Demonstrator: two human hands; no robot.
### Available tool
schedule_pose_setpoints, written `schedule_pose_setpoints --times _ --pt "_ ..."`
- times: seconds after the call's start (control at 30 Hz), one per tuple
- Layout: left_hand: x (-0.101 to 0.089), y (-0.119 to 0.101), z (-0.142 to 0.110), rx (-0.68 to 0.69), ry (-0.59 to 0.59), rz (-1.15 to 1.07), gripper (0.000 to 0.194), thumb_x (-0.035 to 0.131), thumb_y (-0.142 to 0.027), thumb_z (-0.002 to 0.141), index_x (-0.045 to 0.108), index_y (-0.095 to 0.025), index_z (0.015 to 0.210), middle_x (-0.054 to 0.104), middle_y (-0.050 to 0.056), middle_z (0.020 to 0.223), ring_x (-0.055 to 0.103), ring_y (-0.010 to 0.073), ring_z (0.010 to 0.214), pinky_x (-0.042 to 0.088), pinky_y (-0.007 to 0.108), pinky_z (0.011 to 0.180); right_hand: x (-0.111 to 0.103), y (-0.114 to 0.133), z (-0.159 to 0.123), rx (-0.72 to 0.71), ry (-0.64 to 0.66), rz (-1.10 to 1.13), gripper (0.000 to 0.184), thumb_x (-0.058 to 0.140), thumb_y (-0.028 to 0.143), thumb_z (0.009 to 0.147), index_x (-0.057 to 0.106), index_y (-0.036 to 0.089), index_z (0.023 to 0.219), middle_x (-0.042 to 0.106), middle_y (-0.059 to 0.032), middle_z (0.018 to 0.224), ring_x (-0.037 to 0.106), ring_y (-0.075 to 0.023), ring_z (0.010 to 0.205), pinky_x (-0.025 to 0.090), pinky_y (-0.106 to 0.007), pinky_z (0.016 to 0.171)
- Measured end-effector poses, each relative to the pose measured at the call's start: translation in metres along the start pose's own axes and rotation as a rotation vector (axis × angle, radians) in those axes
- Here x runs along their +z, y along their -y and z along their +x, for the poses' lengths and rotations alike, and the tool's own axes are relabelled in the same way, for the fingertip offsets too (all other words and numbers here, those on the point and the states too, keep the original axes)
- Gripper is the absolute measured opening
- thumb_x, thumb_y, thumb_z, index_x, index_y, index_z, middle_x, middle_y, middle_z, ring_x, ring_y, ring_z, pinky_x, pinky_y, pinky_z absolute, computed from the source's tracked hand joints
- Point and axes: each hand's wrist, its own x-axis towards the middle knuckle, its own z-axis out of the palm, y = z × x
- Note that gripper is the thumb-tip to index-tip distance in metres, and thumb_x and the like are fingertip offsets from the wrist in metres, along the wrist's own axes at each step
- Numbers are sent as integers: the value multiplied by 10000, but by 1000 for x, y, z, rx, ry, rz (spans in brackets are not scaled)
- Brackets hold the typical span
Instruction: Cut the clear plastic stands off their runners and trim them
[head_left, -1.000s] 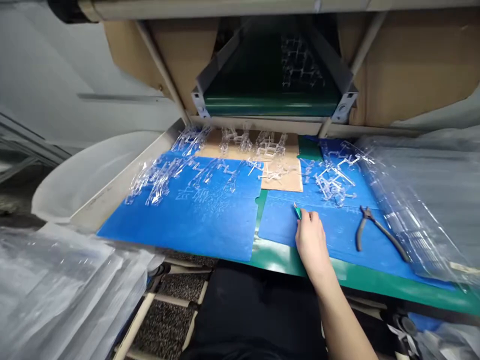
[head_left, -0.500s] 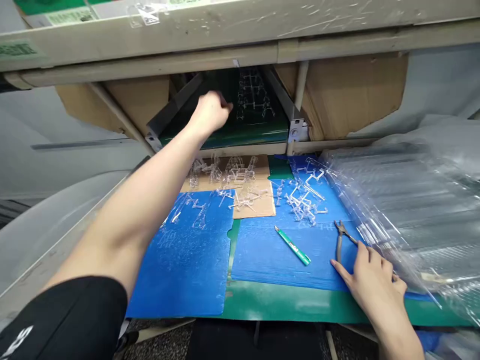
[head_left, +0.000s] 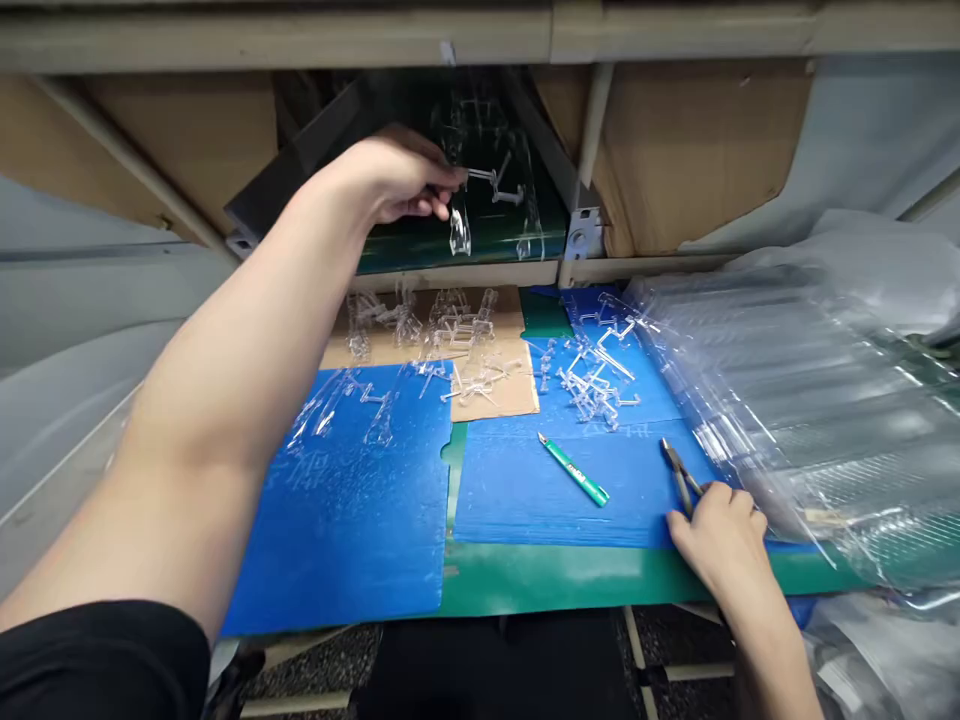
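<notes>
The left hand (head_left: pixel 397 178) pinched clear plastic (head_left: pixel 491 182) up high. The right hand's (head_left: pixel 720 540) fingers (head_left: pixel 709 492) had now closed on the pliers (head_left: pixel 677 476), half hidden.

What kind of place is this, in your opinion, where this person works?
Probably a factory workstation for trimming plastic parts. Clear moulded plastic parts sit on a green conveyor belt and on the bench, with side cutters and a green-handled craft knife on blue sheets.

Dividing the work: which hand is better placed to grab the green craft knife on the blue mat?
Right, probably: the right hand is nearer the knife, at black-handled pliers; the left hand is raised far off, at clear plastic pieces.
</notes>
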Motion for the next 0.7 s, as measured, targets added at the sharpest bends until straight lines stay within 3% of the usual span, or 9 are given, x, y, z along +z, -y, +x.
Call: schedule_pose_setpoints --times 0.07,0.13,0.17,0.23,0.3,0.37,0.47,0.6,0.7 --pt "0 18 -66 38 63 -65 316 613 -258 1100 631 -34 878 619 -10 761 791 164 874 462 238 772 -6 5 -16 -59 38 93 362 482 309 947 589 106 1227 660 -244 1157 680 -408 1131 576 -517 971" --pt "13 37 -142 35 130 -207 377 793 -414 1016 658 -100 857 666 10 675 754 158 639 529 207 595 -11 18 -49 -157 140 347 324 434 370 1005 582 188 1228 683 -135 1066 699 -308 986 588 -411 893" --pt "23 46 -179 0 168 -334 436 873 -483 941 656 -124 821 667 18 626 722 170 540 532 217 498 -13 28 -69 -214 238 577 326 432 447 1048 589 216 1217 675 -98 1018 681 -281 917 579 -384 845" --pt "50 63 -244 -114 205 -585 501 895 -576 897 632 -160 803 665 16 587 699 183 463 517 223 405 -13 51 -111 -280 578 965 378 502 579 1085 633 242 1194 650 -52 927 633 -241 821 549 -355 807" --pt "77 77 -293 -231 166 -782 533 873 -623 901 608 -174 784 625 -11 536 640 160 378 451 199 336 -11 75 -145 -278 837 1077 398 602 627 1066 664 254 1188 653 -42 950 607 -218 806 532 -338 792" --pt "98 87 -327 -319 99 -900 538 846 -636 921 606 -175 783 598 -31 515 599 136 338 410 178 315 -5 92 -162 -260 959 1040 423 631 645 1058 669 266 1243 670 -49 1037 616 -219 859 536 -337 812" --pt "120 97 -359 -359 15 -949 510 814 -613 963 630 -164 805 604 -33 533 607 118 355 410 159 340 4 106 -168 -261 1034 944 464 602 649 1079 640 288 1367 679 -61 1151 646 -248 1010 541 -372 938" --pt "139 104 -386 -345 48 -983 442 727 -527 1061 663 -154 834 628 -24 577 654 103 413 427 142 390 10 112 -169 -329 1068 869 390 564 593 1115 619 309 1377 677 -56 1287 613 -277 1254 438 -425 1147" --pt "148 108 -398 -345 75 -1024 417 702 -486 1088 664 -152 841 640 -25 599 662 95 427 420 140 401 11 116 -174 -351 1071 825 309 541 553 1132 618 309 1307 681 -39 1262 616 -267 1224 440 -433 1126"
